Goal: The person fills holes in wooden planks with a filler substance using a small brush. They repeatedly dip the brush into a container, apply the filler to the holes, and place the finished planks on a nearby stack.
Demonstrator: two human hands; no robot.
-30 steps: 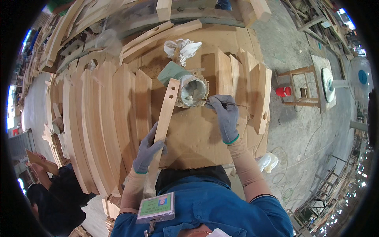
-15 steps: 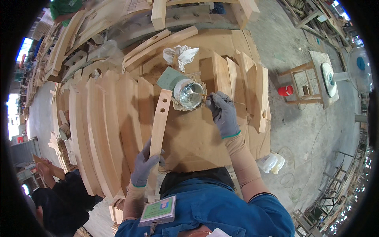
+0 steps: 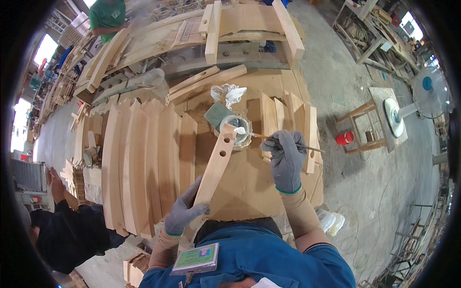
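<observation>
A pale wooden bar with two round holes (image 3: 214,168) is gripped low down by my gloved left hand (image 3: 185,210), its far end tilted toward the glue pot. My gloved right hand (image 3: 285,158) pinches a thin brush (image 3: 307,148), whose tip carries a white blob beside the bar's far end. Behind that end stands the round glue pot (image 3: 247,126), partly hidden by the bar, on a crusted piece of cardboard. Against the pot rests a grey-green block (image 3: 217,115), and a crumpled white cloth (image 3: 234,95) lies just beyond.
Several curved wooden pieces (image 3: 153,158) stand in a row at left; shorter ones (image 3: 281,115) stand at right. Two bars (image 3: 206,81) lie at the back of the cardboard-covered table (image 3: 269,201). A fan (image 3: 396,115) stands on a stool at right. Two other people are at left.
The brush has come out of the pot, toward the bar's end, with white stuff on its tip. The bar has tilted right, across the pot's near edge. My view has shifted.
</observation>
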